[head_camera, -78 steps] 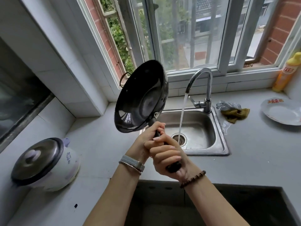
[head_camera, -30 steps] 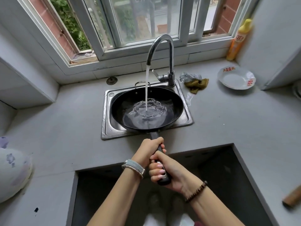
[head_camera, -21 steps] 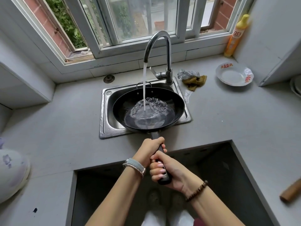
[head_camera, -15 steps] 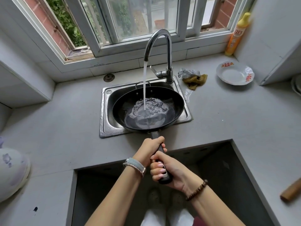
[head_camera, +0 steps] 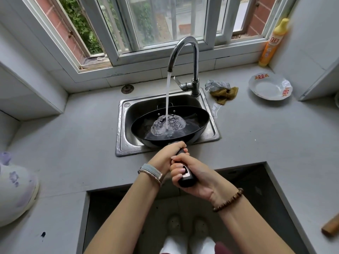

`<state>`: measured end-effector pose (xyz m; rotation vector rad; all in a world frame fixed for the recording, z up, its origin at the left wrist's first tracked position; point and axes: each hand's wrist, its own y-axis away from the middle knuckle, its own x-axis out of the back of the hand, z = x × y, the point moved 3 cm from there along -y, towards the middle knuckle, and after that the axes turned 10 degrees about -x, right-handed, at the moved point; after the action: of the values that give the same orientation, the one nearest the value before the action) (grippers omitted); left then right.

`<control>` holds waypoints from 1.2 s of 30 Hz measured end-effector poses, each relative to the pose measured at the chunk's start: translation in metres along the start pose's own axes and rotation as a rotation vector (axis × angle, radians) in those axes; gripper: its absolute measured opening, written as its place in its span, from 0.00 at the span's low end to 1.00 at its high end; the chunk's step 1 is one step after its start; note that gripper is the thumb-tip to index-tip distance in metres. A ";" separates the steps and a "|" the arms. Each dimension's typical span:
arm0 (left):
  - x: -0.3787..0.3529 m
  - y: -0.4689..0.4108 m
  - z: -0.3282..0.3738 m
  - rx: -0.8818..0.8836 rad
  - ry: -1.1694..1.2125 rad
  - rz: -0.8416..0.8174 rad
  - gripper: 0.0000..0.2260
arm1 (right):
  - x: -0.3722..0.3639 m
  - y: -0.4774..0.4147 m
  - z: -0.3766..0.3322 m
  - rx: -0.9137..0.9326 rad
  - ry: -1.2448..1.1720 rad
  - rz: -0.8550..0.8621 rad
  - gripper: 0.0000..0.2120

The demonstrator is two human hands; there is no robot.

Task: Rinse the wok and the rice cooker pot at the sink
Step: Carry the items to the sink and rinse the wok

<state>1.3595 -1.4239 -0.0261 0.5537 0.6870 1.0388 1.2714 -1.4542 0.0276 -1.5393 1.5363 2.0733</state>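
Note:
The black wok (head_camera: 194,132) hangs over the steel sink (head_camera: 126,142), its far rim dipped away from me. Water runs from the curved tap (head_camera: 185,57) into its bowl and pools there. Both hands hold the dark handle: my left hand (head_camera: 168,154) grips it close to the bowl, and my right hand (head_camera: 190,173) grips the end nearer me. At the left edge, the white rice cooker (head_camera: 16,187) stands on the counter, only partly in view, with its pot hidden.
A scouring pad and a yellow-brown cloth (head_camera: 222,90) lie right of the tap. A white plate (head_camera: 269,87) and a yellow detergent bottle (head_camera: 273,43) stand at the back right. A wooden handle (head_camera: 330,228) pokes in at the right edge. A dark recess (head_camera: 256,189) opens in the counter below my arms.
The wok came down from upright in front of the window to the sink under the running tap. In the last half second its far rim has tipped downward.

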 end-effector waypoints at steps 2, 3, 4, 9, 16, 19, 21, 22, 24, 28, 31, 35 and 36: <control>-0.001 -0.001 0.004 0.008 -0.015 -0.009 0.15 | -0.003 0.001 -0.004 0.001 -0.008 0.003 0.15; -0.001 -0.001 0.005 0.014 -0.013 -0.011 0.15 | -0.003 0.001 -0.005 0.000 -0.007 0.005 0.15; -0.001 -0.001 0.004 0.019 -0.003 -0.008 0.15 | -0.003 0.002 -0.005 -0.002 -0.003 0.007 0.15; 0.001 0.003 -0.020 -0.027 0.006 0.010 0.14 | 0.021 -0.003 0.010 -0.085 0.072 0.060 0.13; 0.006 0.006 -0.075 -0.046 -0.093 0.012 0.09 | 0.081 -0.010 0.040 -0.262 0.231 0.177 0.12; 0.004 0.008 -0.094 -0.049 -0.119 0.013 0.11 | 0.107 -0.017 0.048 -0.301 0.295 0.250 0.15; 0.002 0.009 -0.107 -0.051 -0.119 0.025 0.11 | 0.125 -0.022 0.054 -0.301 0.339 0.309 0.15; 0.001 0.010 -0.114 -0.058 -0.118 0.035 0.11 | 0.133 -0.025 0.057 -0.293 0.359 0.341 0.14; -0.001 0.010 -0.124 -0.076 -0.121 0.057 0.11 | 0.146 -0.028 0.060 -0.265 0.408 0.399 0.13; -0.005 0.011 -0.133 -0.091 -0.122 0.086 0.12 | 0.156 -0.030 0.060 -0.218 0.466 0.455 0.12; -0.006 0.012 -0.127 -0.096 -0.098 0.090 0.12 | 0.148 -0.026 0.056 -0.219 0.465 0.439 0.12; -0.007 0.012 -0.103 -0.084 -0.043 0.081 0.12 | 0.119 -0.016 0.045 -0.208 0.432 0.361 0.12; -0.007 0.012 -0.095 -0.080 -0.035 0.079 0.12 | 0.110 -0.013 0.041 -0.194 0.416 0.336 0.12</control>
<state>1.2793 -1.4169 -0.0794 0.5319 0.5943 1.1233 1.2016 -1.4632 -0.0677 -2.0070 1.8925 2.2322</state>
